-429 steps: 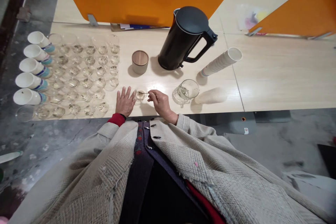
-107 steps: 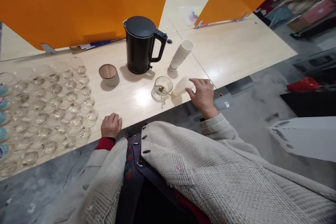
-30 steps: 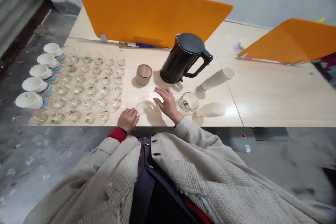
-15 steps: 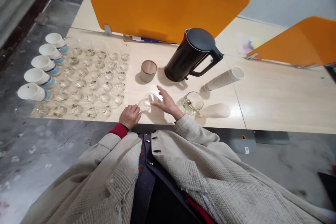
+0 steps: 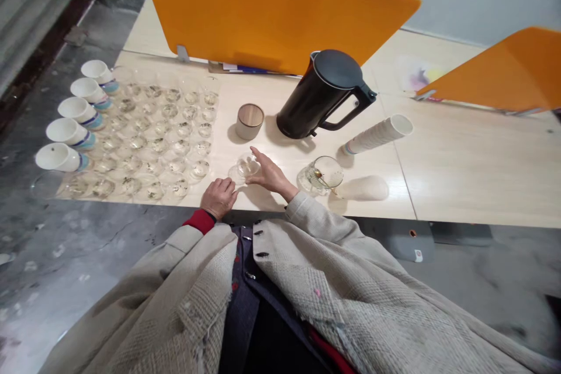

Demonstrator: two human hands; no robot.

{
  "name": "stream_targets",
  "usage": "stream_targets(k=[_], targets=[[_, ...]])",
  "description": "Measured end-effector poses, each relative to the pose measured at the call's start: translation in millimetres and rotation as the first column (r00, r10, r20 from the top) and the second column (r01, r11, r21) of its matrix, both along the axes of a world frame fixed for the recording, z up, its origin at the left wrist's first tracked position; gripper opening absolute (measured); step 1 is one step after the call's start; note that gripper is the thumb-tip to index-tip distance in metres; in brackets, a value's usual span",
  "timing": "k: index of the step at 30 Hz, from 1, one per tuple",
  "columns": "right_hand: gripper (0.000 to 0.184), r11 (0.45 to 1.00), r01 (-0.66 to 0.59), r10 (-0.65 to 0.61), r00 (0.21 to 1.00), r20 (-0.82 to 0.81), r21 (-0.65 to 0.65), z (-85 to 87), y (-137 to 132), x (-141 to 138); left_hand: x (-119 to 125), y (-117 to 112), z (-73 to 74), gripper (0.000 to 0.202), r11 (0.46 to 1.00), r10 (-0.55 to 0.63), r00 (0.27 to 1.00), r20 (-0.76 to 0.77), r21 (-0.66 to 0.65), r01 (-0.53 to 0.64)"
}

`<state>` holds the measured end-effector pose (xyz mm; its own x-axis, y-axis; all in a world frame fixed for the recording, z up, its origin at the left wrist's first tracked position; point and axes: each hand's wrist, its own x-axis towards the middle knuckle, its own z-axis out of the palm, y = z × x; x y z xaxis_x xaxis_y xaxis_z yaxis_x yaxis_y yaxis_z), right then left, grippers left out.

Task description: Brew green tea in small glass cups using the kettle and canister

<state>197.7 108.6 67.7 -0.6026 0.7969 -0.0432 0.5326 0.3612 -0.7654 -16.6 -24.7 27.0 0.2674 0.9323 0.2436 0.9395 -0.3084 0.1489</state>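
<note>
A clear plastic cup [image 5: 247,166] is standing on the pale table [image 5: 482,181] between the two hands, near its front edge. The right hand [image 5: 269,175] is curving around the cup's right side, fingers reaching past the far side and thumb lying along the near side; whether it is gripping the cup, I cannot tell. The left hand [image 5: 219,197] is resting on the table just beside the cup's left side, fingers curling under; the pictures are not showing whether its fingertips are touching the cup.

Compared with about fourteen seconds ago, the right hand is no longer holding the spoon [image 5: 325,180], which is now leaning in the ribbed glass [image 5: 332,168]. It is no longer reaching to the stack of clear cups [image 5: 366,188], as in the view a few seconds back. Against one second ago, its fingers and thumb are sitting closer around the cup.
</note>
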Motion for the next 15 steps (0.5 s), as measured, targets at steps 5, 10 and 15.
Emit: stream_targets(k=[5,10,15], targets=[[0.121,0.991,0.043,-0.04,0.999,-0.027,0.13,20.7,27.6,17.0,-0.2,-0.6,-0.2,0.022,1.0,-0.006,1.0,0.03,0.011,0.006],[0.113,0.938,0.226,-0.228,0.973,-0.021,0.262,31.3,78.7,-9.1,-1.3,-0.3,-1.2,0.021,0.998,-0.019,0.999,0.031,0.054,0.018],[0.103,0.914,0.224,-0.268,0.959,0.09,0.339,27.8,107.6,-54.8,-2.5,-0.7,-2.2,0.022,0.997,-0.026,1.0,0.003,0.075,0.026]])
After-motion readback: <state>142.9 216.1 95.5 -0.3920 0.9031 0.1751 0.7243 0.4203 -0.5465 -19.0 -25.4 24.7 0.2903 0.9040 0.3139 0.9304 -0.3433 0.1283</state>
